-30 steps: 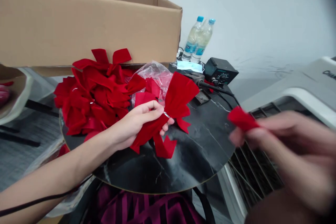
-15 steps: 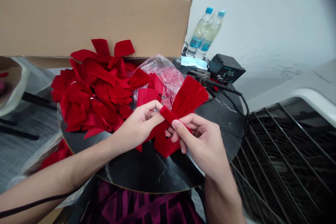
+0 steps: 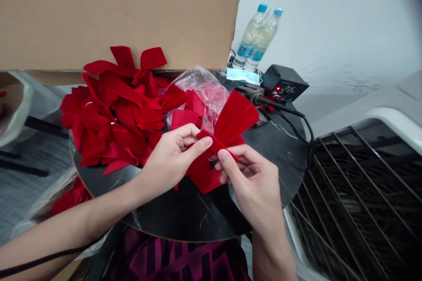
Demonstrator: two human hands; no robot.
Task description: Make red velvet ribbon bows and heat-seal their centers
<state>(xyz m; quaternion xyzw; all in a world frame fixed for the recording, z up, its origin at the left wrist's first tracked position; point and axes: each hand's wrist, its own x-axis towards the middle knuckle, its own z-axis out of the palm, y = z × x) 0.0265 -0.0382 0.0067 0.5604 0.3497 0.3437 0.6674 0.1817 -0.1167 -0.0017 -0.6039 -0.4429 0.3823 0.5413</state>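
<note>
My left hand (image 3: 173, 160) and my right hand (image 3: 253, 184) meet at the middle of a red velvet bow (image 3: 235, 116), held above the black marble tabletop (image 3: 184, 213). A narrow red velvet strip (image 3: 214, 144) lies across the bow's centre, pinched by the fingers of both hands. The left hand grips the bow's gathered waist from the left. Its lower tails are partly hidden behind my fingers. Close to my left wrist lies a heap of red velvet bows (image 3: 112, 114), next to a clear plastic bag (image 3: 201, 90).
A large cardboard box (image 3: 99, 17) overhangs the table's far edge. Behind the bag stand water bottles (image 3: 250, 37), a face mask (image 3: 243, 76) and a black soldering station (image 3: 284, 82) with its corded iron (image 3: 253, 94). A metal wire rack (image 3: 356, 197) lies to the right.
My right hand has come in from the right with the red strip, which now crosses the bow's centre. The small metal band on the bow is hidden. The view has shifted slightly.
</note>
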